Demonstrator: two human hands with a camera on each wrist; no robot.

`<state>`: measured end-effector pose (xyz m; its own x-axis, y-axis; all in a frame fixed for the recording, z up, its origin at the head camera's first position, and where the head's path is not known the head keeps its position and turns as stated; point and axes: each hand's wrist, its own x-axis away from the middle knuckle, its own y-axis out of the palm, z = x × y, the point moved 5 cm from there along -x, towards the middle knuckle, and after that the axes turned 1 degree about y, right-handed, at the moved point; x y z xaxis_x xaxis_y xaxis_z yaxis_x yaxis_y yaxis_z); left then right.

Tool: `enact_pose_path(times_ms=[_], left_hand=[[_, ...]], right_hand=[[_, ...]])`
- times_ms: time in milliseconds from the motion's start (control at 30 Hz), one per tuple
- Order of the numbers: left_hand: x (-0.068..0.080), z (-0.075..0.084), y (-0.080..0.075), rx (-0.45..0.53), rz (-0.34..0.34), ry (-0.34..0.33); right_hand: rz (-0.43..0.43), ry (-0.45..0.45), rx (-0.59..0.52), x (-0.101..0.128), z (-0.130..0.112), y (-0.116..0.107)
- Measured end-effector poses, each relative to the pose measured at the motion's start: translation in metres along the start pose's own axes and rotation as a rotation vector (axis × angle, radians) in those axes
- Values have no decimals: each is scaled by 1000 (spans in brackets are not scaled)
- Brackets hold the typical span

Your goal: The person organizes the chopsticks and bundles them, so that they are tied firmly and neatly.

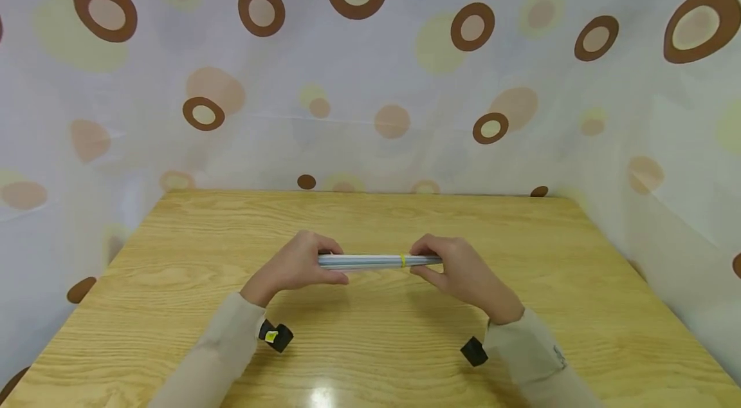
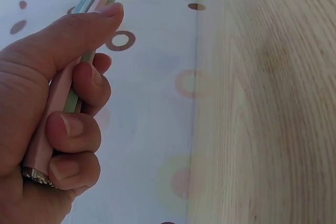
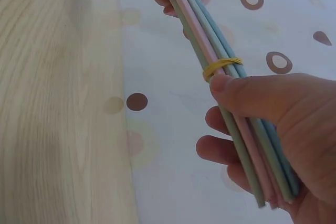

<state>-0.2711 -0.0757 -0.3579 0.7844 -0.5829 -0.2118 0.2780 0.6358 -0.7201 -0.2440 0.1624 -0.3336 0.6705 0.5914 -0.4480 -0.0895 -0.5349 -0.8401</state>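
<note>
I see my left hand (image 1: 298, 266) and right hand (image 1: 457, 269) each clenched around one end of a bundle of thin pastel pink, green and blue sticks (image 1: 376, 260), held level above the middle of the light wooden surface (image 1: 376, 343). A yellow rubber band (image 3: 221, 66) circles the bundle just beside my right thumb.

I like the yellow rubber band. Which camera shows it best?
The right wrist view: the rubber band wraps the pencils close up, beside the right hand's thumb. The head view shows it as a tiny yellow mark; the left wrist view barely shows it.
</note>
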Motion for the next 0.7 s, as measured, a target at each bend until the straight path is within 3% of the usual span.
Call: enact_pose_path(times_ms=[200,433,700], left_hand=[[0,5,3,9,-12,24],[1,6,7,5,-10,31],[-2,8,11,-9,-14,35]], right_hand=[[54,-85,107,0,-6,4],[102,-121,183,2,-12,8],[42,-109,160,-1,-13,13]])
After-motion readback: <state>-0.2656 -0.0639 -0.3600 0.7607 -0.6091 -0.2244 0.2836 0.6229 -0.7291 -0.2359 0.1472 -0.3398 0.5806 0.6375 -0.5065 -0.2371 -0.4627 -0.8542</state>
